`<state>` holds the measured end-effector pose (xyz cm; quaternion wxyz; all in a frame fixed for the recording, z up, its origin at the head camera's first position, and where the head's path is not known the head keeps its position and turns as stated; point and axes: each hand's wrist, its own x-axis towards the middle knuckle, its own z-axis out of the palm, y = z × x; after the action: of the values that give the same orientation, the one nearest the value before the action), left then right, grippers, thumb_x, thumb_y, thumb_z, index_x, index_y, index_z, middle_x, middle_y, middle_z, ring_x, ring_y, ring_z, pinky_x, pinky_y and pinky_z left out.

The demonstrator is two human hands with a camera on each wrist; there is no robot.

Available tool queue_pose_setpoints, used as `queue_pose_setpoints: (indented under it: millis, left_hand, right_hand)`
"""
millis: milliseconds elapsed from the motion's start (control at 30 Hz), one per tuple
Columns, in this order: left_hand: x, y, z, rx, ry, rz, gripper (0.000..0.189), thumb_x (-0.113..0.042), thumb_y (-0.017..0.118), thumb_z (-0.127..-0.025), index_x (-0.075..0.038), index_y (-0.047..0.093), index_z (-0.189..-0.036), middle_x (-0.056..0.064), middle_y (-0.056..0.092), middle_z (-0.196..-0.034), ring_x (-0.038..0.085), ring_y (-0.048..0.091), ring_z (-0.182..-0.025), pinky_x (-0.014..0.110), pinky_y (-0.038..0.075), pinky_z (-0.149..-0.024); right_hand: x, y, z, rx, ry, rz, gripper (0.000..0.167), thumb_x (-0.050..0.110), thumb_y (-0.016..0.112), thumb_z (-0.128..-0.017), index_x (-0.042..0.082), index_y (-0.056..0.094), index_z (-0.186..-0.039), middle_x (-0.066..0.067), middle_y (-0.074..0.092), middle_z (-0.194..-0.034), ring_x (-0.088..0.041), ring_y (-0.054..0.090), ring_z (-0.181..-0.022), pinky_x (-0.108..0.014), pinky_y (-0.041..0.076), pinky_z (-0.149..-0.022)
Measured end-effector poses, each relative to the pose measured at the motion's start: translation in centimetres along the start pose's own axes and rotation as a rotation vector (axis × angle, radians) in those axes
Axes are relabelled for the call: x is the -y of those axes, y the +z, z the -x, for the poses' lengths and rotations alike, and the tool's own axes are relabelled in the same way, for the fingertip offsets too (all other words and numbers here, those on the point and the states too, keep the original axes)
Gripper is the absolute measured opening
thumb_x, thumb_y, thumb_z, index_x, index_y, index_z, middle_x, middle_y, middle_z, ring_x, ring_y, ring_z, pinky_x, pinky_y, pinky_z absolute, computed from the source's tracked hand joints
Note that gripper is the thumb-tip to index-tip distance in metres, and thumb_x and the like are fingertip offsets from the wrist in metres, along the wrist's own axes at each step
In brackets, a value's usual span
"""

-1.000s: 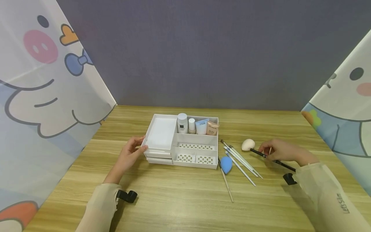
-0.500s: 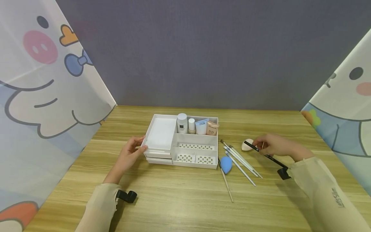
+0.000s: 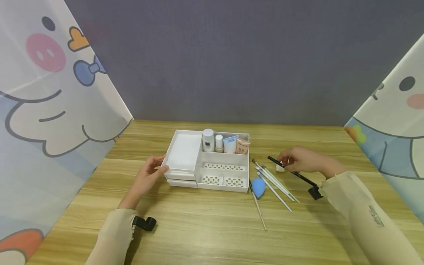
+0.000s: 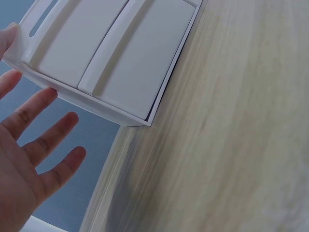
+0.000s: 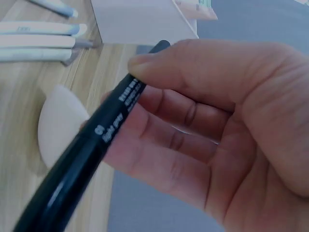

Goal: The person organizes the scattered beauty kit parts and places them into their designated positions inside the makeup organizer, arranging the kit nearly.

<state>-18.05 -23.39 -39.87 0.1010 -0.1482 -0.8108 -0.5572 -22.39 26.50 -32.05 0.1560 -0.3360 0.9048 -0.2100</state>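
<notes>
My left hand [image 3: 148, 177] rests at the near left corner of a white drawer organizer [image 3: 184, 151]. In the left wrist view, its fingers [image 4: 35, 108] are spread and mostly straight, with fingertips at the edge beside the two drawers [image 4: 145, 53]. My right hand [image 3: 306, 161] pinches a black eyebrow pencil [image 5: 104, 118], marked "light grey", between thumb and fingers, holding it aslant. Behind the pencil a cream makeup sponge [image 5: 60, 125] lies on the table, partly hidden by the right hand in the head view.
Several makeup brushes [image 3: 276, 186] and a blue makeup sponge [image 3: 258, 187] lie right of the organizer. A white bottle [image 3: 208, 141], a smaller bottle [image 3: 219, 143], a blue-and-white tube [image 3: 230, 144] and a beige tube [image 3: 243, 146] stand in its back compartment. A grey panel [image 3: 238, 62] rises behind the table.
My right hand has moved left with the eyebrow pencil and now overlaps the cream sponge. My left hand and the organizer have stayed in place.
</notes>
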Motion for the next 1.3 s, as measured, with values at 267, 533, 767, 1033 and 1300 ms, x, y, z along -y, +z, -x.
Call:
queue_pose_setpoints:
  millis: [267,533,767,1033,1300]
  left_hand:
    - [0.2,-0.1,-0.1,0.001,0.006,0.001,0.026,0.006,0.059,-0.096,0.010,0.052,-0.120,0.030,0.052,-0.136,-0.007,0.053,-0.104,0.015,0.046,-0.084]
    - [0.4,0.0,-0.1,0.001,0.006,0.007,0.026,0.007,0.059,-0.095,0.010,0.052,-0.120,0.030,0.052,-0.136,-0.007,0.053,-0.105,0.015,0.046,-0.084]
    - [0.2,0.0,-0.1,0.005,0.006,0.011,0.026,0.007,0.059,-0.095,0.010,0.051,-0.120,0.031,0.051,-0.136,-0.007,0.053,-0.105,0.014,0.046,-0.084]
    - [0.1,-0.1,-0.1,0.003,0.010,0.011,0.026,0.008,0.059,-0.095,0.010,0.052,-0.119,0.031,0.051,-0.136,-0.007,0.053,-0.105,0.015,0.046,-0.084]
    - [0.1,0.0,-0.1,0.001,0.019,0.007,0.024,0.009,0.060,-0.094,0.011,0.052,-0.117,0.033,0.050,-0.135,-0.007,0.053,-0.104,0.014,0.046,-0.084]
  right_hand:
    - [1.3,-0.1,-1.7,0.018,-0.041,0.056,0.026,0.004,0.068,-0.089,-0.003,0.067,-0.114,0.002,0.067,-0.091,-0.011,0.061,-0.081,-0.036,0.053,-0.071]
    - [3.2,-0.1,-3.6,0.028,-0.141,0.108,0.021,-0.001,0.067,-0.086,-0.001,0.069,-0.107,0.005,0.064,-0.083,-0.008,0.058,-0.075,-0.034,0.052,-0.069]
    - [4.6,-0.3,-4.7,0.047,-0.167,0.113,0.020,0.000,0.067,-0.088,0.001,0.070,-0.108,0.005,0.062,-0.081,-0.007,0.053,-0.071,-0.032,0.050,-0.065]
    - [5.6,-0.2,-6.0,0.068,-0.229,0.132,0.019,-0.003,0.066,-0.088,0.002,0.069,-0.107,0.003,0.063,-0.083,-0.008,0.054,-0.073,-0.035,0.051,-0.069]
    - [6.4,0.4,-7.4,0.080,-0.246,0.144,0.027,-0.003,0.061,-0.088,-0.001,0.069,-0.114,0.000,0.064,-0.086,-0.009,0.054,-0.074,-0.035,0.051,-0.072]
